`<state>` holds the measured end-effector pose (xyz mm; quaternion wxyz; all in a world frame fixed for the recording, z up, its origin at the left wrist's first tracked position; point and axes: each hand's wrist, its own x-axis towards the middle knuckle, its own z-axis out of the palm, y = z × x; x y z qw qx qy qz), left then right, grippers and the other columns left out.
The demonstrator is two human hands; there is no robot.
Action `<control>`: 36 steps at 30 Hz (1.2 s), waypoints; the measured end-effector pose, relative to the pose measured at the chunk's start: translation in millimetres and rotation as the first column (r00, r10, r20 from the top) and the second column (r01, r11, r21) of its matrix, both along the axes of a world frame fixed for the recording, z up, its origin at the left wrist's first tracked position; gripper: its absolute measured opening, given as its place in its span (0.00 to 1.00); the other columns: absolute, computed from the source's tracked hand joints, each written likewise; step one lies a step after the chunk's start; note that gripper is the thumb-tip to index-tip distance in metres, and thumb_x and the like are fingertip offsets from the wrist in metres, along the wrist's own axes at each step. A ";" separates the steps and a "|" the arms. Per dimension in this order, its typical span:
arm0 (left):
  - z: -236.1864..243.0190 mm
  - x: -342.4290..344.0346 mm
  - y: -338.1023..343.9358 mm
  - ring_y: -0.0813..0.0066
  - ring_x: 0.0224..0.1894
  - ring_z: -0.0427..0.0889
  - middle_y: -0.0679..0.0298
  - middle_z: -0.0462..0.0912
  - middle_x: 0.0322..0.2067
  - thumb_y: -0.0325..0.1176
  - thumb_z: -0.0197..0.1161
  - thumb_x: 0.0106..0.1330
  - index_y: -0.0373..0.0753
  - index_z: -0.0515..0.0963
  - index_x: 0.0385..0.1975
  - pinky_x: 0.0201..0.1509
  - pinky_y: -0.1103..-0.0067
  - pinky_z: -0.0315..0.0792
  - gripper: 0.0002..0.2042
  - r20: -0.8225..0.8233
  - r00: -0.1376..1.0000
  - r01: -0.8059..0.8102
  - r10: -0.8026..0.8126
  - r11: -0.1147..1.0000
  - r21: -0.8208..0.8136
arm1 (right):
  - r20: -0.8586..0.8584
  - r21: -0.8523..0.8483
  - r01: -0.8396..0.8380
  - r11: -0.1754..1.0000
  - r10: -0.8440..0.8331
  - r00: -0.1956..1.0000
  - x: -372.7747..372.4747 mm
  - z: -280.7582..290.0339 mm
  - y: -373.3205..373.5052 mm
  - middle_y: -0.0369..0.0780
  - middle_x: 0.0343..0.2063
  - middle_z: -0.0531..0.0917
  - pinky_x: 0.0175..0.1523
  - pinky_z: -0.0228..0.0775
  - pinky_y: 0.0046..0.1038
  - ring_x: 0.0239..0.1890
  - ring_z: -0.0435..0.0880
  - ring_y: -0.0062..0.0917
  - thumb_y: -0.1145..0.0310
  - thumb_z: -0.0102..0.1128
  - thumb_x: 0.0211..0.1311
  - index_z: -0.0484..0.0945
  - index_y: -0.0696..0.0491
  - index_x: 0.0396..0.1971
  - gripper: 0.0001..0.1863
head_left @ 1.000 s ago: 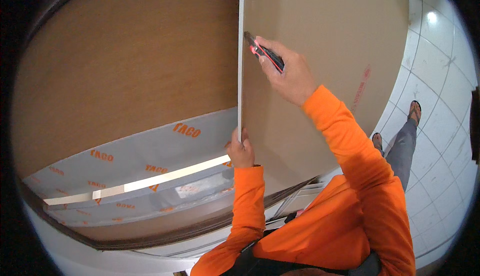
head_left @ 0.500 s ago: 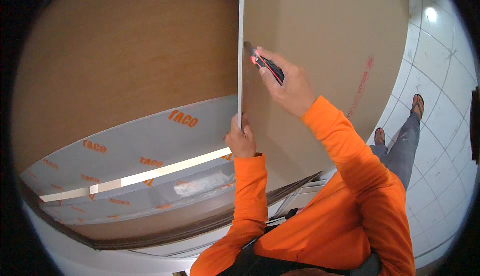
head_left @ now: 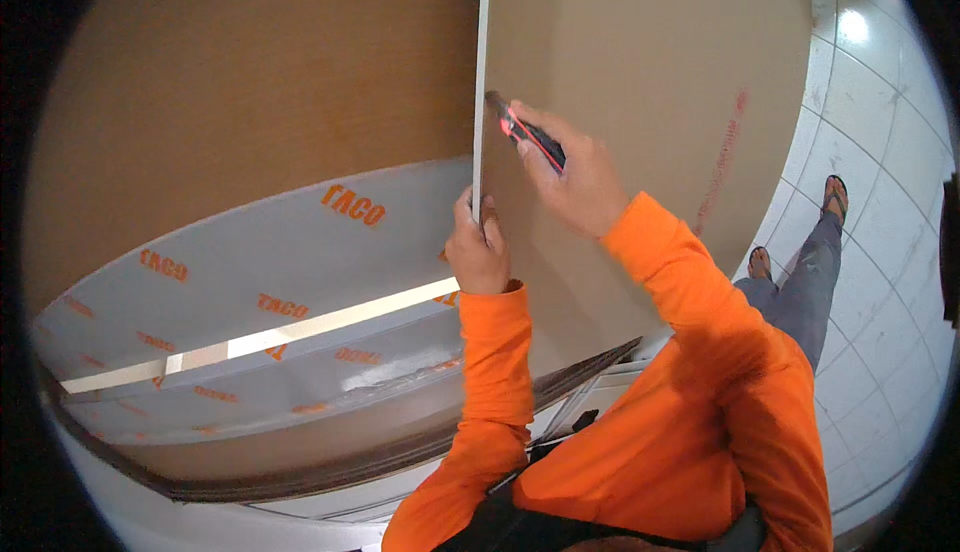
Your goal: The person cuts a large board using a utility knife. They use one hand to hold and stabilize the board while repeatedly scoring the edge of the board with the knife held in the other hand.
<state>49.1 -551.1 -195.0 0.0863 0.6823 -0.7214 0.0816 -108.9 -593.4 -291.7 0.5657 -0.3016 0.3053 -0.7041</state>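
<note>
My right hand point(head_left: 580, 177) is closed round a black and red utility knife point(head_left: 536, 138). The knife tilts up to the left, its tip at or very near the narrow pale edge point(head_left: 482, 62) of a brown board point(head_left: 640, 82). Whether the blade touches that edge cannot be made out. Lower down, my left hand point(head_left: 480, 252) pinches the near end of the same edge, thumb on one side and fingers on the other. Part of the board's end is hidden in its grip.
Left of the edge lies a wood-brown sheet point(head_left: 260, 72), with grey film point(head_left: 230, 242) printed in orange below it. A pale strip point(head_left: 310, 327) crosses the film. On the right are white floor tiles point(head_left: 870, 262) and two sandalled feet point(head_left: 836, 197).
The knife tip and my left hand have come closer together along the pale edge. The view has shifted slightly; both grips stay the same.
</note>
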 end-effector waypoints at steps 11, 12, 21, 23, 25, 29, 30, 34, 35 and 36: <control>29.6 116.7 197.4 0.50 0.52 0.85 0.45 0.82 0.56 0.23 0.55 0.73 0.38 0.68 0.71 0.56 0.68 0.77 0.26 -0.080 0.991 -0.087 0.105 0.975 0.204 | -0.073 0.007 -0.093 0.996 0.093 0.993 -24.0 -8.0 14.0 0.39 0.30 0.86 0.31 0.76 0.27 0.22 0.80 0.22 0.61 0.60 0.73 0.81 0.51 0.60 0.19; 33.2 126.9 216.2 0.50 0.52 0.85 0.45 0.83 0.55 0.23 0.56 0.72 0.38 0.68 0.71 0.56 0.68 0.77 0.26 -0.100 0.989 -0.088 0.111 0.973 0.215 | -0.089 0.051 -0.081 0.995 0.085 0.992 -24.9 -3.3 19.6 0.39 0.29 0.85 0.29 0.75 0.27 0.21 0.79 0.21 0.60 0.60 0.73 0.82 0.50 0.60 0.20; 33.9 168.0 277.6 0.48 0.40 0.88 0.45 0.87 0.38 0.27 0.62 0.71 0.35 0.82 0.51 0.46 0.66 0.78 0.11 0.073 0.972 -0.231 0.223 0.964 0.130 | -0.117 0.022 0.203 0.979 -0.199 0.973 -7.2 11.1 35.5 0.40 0.29 0.86 0.32 0.78 0.30 0.23 0.81 0.23 0.60 0.61 0.72 0.83 0.50 0.59 0.20; 30.6 169.3 278.5 0.48 0.39 0.87 0.47 0.86 0.34 0.28 0.62 0.71 0.35 0.82 0.49 0.45 0.66 0.78 0.10 0.066 0.975 -0.218 0.213 0.971 0.098 | -0.115 0.038 0.201 0.979 -0.195 0.974 -0.3 10.0 36.5 0.42 0.32 0.88 0.38 0.80 0.32 0.27 0.85 0.27 0.61 0.61 0.71 0.83 0.50 0.58 0.19; 29.7 170.3 278.3 0.48 0.37 0.87 0.47 0.85 0.32 0.28 0.62 0.71 0.35 0.82 0.48 0.43 0.66 0.78 0.09 0.068 0.975 -0.219 0.214 0.972 0.089 | -0.100 -0.014 0.255 0.967 -0.256 0.962 3.6 9.5 36.5 0.45 0.36 0.89 0.44 0.81 0.33 0.33 0.87 0.32 0.62 0.61 0.70 0.83 0.52 0.57 0.19; 31.8 173.0 274.3 0.45 0.34 0.85 0.46 0.82 0.29 0.27 0.61 0.71 0.35 0.82 0.45 0.40 0.64 0.76 0.07 0.110 0.981 -0.166 0.158 0.984 0.069 | -0.123 -0.038 0.260 0.965 -0.263 0.957 9.5 11.3 42.6 0.48 0.41 0.90 0.50 0.80 0.35 0.39 0.89 0.38 0.64 0.61 0.69 0.82 0.54 0.57 0.20; 32.2 173.4 273.3 0.45 0.34 0.84 0.46 0.82 0.29 0.27 0.61 0.71 0.35 0.81 0.45 0.39 0.64 0.75 0.07 0.116 0.985 -0.133 0.125 0.989 0.060 | -0.127 -0.040 0.251 0.967 -0.254 0.959 11.4 12.0 46.0 0.48 0.42 0.89 0.51 0.80 0.35 0.40 0.89 0.39 0.64 0.61 0.69 0.82 0.54 0.57 0.20; 31.2 173.6 272.4 0.40 0.33 0.81 0.45 0.80 0.28 0.27 0.60 0.71 0.35 0.80 0.43 0.38 0.61 0.73 0.06 0.095 0.991 -0.093 0.091 0.995 0.024 | -0.096 -0.044 0.209 0.977 -0.213 0.972 25.5 16.3 64.5 0.44 0.44 0.89 0.51 0.79 0.31 0.40 0.87 0.30 0.66 0.61 0.71 0.80 0.53 0.60 0.20; 31.7 173.7 272.8 0.40 0.33 0.81 0.46 0.80 0.28 0.27 0.60 0.72 0.35 0.80 0.43 0.38 0.61 0.73 0.06 0.121 0.986 -0.119 0.115 0.992 0.031 | -0.077 -0.035 0.193 0.981 -0.195 0.978 28.4 17.2 68.9 0.41 0.44 0.89 0.51 0.79 0.29 0.40 0.86 0.25 0.67 0.61 0.72 0.79 0.53 0.62 0.20; 32.1 173.5 273.3 0.39 0.33 0.81 0.46 0.80 0.28 0.27 0.60 0.72 0.35 0.80 0.43 0.38 0.61 0.73 0.06 0.138 0.981 -0.142 0.135 0.989 0.043 | -0.084 -0.030 0.173 0.984 -0.175 0.981 30.1 17.4 73.0 0.42 0.45 0.89 0.51 0.79 0.29 0.40 0.86 0.26 0.67 0.61 0.72 0.79 0.53 0.62 0.20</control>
